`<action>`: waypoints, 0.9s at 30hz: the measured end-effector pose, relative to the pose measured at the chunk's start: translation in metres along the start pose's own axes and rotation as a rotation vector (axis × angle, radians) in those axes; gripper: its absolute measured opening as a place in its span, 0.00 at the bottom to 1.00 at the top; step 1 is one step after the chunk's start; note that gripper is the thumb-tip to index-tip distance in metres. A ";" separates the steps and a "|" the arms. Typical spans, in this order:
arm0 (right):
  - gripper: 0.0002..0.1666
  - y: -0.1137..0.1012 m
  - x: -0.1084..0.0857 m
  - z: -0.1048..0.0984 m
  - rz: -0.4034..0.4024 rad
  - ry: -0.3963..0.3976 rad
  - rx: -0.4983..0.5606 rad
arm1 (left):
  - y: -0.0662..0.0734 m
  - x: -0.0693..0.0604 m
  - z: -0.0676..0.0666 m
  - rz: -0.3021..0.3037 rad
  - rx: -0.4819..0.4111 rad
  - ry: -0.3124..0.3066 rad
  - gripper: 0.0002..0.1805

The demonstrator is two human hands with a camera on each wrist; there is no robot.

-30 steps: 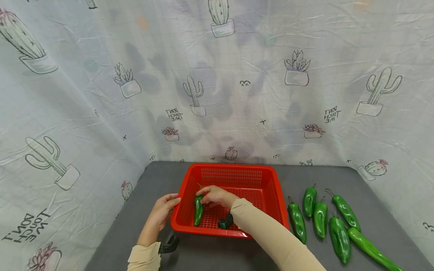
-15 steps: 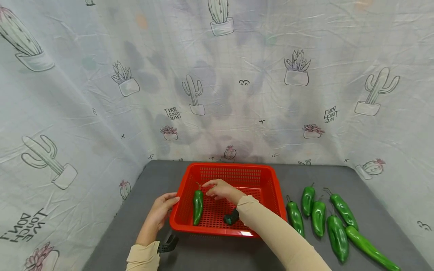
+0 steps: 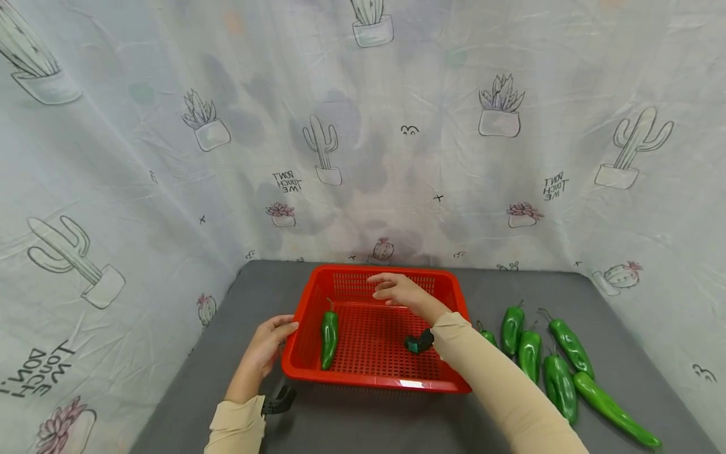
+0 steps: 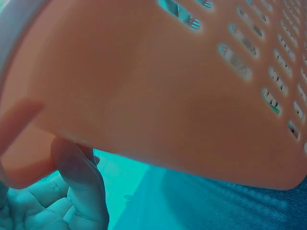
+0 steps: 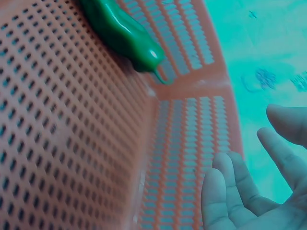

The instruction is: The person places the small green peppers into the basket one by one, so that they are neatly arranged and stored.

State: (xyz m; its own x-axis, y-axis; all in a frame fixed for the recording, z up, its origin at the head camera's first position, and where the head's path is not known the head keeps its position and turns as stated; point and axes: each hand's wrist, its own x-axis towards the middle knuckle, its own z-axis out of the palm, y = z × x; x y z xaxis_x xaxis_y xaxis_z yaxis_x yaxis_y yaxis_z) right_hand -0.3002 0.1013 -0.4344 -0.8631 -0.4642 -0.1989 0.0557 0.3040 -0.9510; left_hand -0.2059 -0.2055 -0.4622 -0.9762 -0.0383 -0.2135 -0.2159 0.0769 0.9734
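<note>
i see left hand [image 3: 269,342] pinching rim of red rectangular plastic basket [image 3: 368,379]; right hand [image 3: 400,291], fingers loosely spread, hovers above; long glossy green pepper [image 3: 329,339] inside.

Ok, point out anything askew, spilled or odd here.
The red plastic basket and green chili pepper inside look fine; only the lettering on the cactus-print backdrop seems odd, reading mirror-reversed.

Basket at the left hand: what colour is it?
The basket is bright red, seen best in the head view.
</note>
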 end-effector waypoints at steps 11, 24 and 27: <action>0.29 -0.012 -0.027 -0.039 -0.029 0.075 0.013 | 0.000 0.000 0.000 -0.013 -0.002 0.000 0.24; 0.31 -0.013 -0.073 -0.077 -0.159 0.135 -0.081 | 0.001 0.002 -0.001 -0.015 0.003 -0.027 0.25; 0.32 -0.008 -0.084 -0.085 -0.168 0.159 -0.091 | 0.001 0.002 -0.002 -0.011 0.011 -0.031 0.26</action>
State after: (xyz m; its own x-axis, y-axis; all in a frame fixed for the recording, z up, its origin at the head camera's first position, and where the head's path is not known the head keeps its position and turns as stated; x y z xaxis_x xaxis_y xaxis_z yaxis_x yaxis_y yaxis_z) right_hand -0.2706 0.2085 -0.3896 -0.9251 -0.3796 0.0065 -0.1340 0.3105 -0.9411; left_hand -0.2080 -0.2074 -0.4616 -0.9739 -0.0083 -0.2267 -0.2265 0.0878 0.9700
